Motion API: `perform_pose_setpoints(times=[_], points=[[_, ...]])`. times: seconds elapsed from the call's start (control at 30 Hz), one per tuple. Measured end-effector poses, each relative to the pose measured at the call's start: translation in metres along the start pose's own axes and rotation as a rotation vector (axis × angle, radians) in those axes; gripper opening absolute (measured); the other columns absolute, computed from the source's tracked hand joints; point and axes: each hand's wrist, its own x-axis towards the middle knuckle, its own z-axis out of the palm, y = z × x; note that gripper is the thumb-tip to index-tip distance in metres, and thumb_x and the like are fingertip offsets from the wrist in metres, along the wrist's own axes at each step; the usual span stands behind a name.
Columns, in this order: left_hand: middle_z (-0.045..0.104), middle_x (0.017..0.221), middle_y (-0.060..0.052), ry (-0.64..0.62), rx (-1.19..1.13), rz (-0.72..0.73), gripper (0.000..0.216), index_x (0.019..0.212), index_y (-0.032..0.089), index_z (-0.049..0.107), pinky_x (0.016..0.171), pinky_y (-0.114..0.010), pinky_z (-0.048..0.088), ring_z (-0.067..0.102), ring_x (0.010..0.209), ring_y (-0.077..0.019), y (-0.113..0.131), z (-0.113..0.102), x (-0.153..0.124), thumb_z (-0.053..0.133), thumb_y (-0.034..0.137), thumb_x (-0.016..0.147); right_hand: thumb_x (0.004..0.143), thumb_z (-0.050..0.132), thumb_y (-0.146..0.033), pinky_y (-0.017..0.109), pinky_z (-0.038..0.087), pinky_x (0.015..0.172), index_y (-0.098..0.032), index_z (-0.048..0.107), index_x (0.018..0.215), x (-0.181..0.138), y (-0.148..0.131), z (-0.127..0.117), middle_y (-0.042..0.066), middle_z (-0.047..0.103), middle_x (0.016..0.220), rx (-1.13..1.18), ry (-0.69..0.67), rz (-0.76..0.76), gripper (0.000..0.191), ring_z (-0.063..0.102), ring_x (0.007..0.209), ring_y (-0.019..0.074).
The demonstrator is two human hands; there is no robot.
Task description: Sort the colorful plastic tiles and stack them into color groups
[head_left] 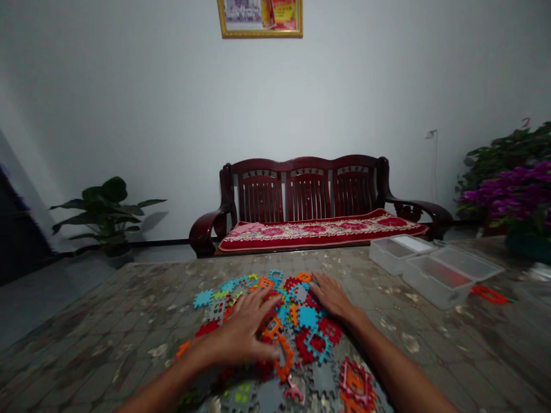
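Observation:
Colourful plastic interlocking pieces (307, 317) with notched edges lie in a loose heap on the patterned table, in blue, red, orange, grey and green. My left hand (247, 327) is spread palm down over the left-middle part of the heap, slightly blurred, fingers apart. On the heap's right side rests my right hand (331, 293), its fingers stretched toward the far edge beside an orange piece (304, 276). Neither hand grips a piece. Pieces under both palms are hidden. A grey square piece (325, 377) and a red frame piece (356, 381) lie nearer to me, between my forearms.
On the right of the table (142, 304) stands an open clear plastic box (439, 275), with an orange-red tool-like item (489, 295) beside it. Purple flowers (512, 192) are at far right. Behind the table is a wooden bench (307, 189); a potted plant (107, 212) stands left.

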Motion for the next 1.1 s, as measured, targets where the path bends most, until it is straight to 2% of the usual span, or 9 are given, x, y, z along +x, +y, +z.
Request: perform_pose_setpoints(times=[0.07,0.17,0.27,0.33,0.43,0.57,0.8,0.93,1.1], points=[[0.017,0.175,-0.011,-0.004,0.062,0.066,0.127,0.166,0.041,0.018,0.12,-0.068,0.027,0.02,0.156,-0.0464,-0.001,0.024,-0.042,0.082,0.073,0.061,0.103,0.033,-0.051,0.049,0.019,0.127,-0.016,0.04,0.159,0.007,-0.003,0.0,0.011,0.038,0.165,0.009,-0.022,-0.001,0.067,0.031,0.154,0.0311],[0.025,0.173,-0.011,0.106,0.253,0.191,0.113,0.166,0.044,0.011,0.118,-0.063,0.035,0.032,0.153,-0.0422,-0.011,0.075,-0.086,0.08,0.052,0.077,0.104,0.03,-0.05,0.048,0.021,0.125,-0.015,0.039,0.16,0.014,-0.014,-0.002,0.012,0.038,0.166,0.011,-0.075,-0.024,0.067,0.033,0.153,0.0308],[0.038,0.167,-0.009,0.32,0.49,0.203,0.107,0.165,0.049,0.007,0.119,-0.059,0.035,0.043,0.148,-0.0349,-0.022,0.121,-0.102,0.071,0.019,0.085,0.101,0.036,-0.052,0.047,0.027,0.122,-0.017,0.046,0.156,0.017,-0.028,-0.003,0.014,0.047,0.16,-0.023,-0.09,-0.097,0.066,0.043,0.146,0.0326],[0.037,0.168,-0.009,0.388,0.57,0.13,0.105,0.166,0.046,0.01,0.122,-0.059,0.03,0.04,0.15,-0.0342,-0.023,0.138,-0.103,0.07,0.016,0.085,0.099,0.041,-0.052,0.047,0.032,0.117,-0.018,0.055,0.149,0.017,-0.037,-0.003,0.016,0.056,0.152,-0.039,-0.09,-0.147,0.062,0.05,0.14,0.0341],[0.032,0.17,-0.014,0.432,0.557,0.091,0.107,0.167,0.037,0.014,0.122,-0.06,0.027,0.033,0.152,-0.0393,-0.018,0.139,-0.097,0.077,0.038,0.081,0.098,0.043,-0.051,0.043,0.039,0.111,-0.019,0.065,0.139,0.017,-0.048,-0.001,0.014,0.065,0.141,0.004,-0.093,-0.178,0.056,0.056,0.131,0.0329],[0.026,0.171,-0.019,0.395,0.438,0.106,0.131,0.168,0.031,0.012,0.119,-0.065,0.029,0.03,0.152,-0.0453,-0.003,0.125,-0.084,0.081,0.07,0.064,0.096,0.048,-0.052,0.036,0.046,0.098,-0.018,0.075,0.115,0.023,-0.06,-0.001,0.011,0.075,0.119,0.128,-0.074,-0.115,0.048,0.064,0.112,0.0286],[0.02,0.173,-0.014,0.24,0.258,-0.013,0.119,0.168,0.037,0.006,0.12,-0.071,0.023,0.025,0.155,-0.0445,0.029,0.113,-0.063,0.078,0.053,0.075,0.082,0.066,-0.044,0.03,0.042,0.06,-0.018,0.067,0.063,0.026,-0.071,-0.01,0.005,0.065,0.063,0.338,-0.143,0.099,0.032,0.059,0.063,0.0199],[0.021,0.173,-0.011,0.266,0.184,-0.036,0.109,0.167,0.04,0.01,0.119,-0.073,0.022,0.024,0.156,-0.0433,0.041,0.112,-0.051,0.074,0.044,0.08,0.073,0.07,-0.034,0.026,0.04,0.054,-0.018,0.069,0.073,0.021,-0.074,-0.016,0.0,0.062,0.06,0.628,-0.204,0.128,0.016,0.055,0.058,0.0157],[0.024,0.173,-0.007,0.293,0.128,-0.098,0.095,0.166,0.039,0.021,0.122,-0.069,0.022,0.023,0.157,-0.0381,0.06,0.105,-0.035,0.066,0.027,0.083,0.068,0.068,-0.029,0.027,0.051,0.065,-0.02,0.074,0.089,0.014,-0.082,-0.019,0.003,0.075,0.082,0.782,-0.287,0.071,0.023,0.066,0.072,0.0195]])
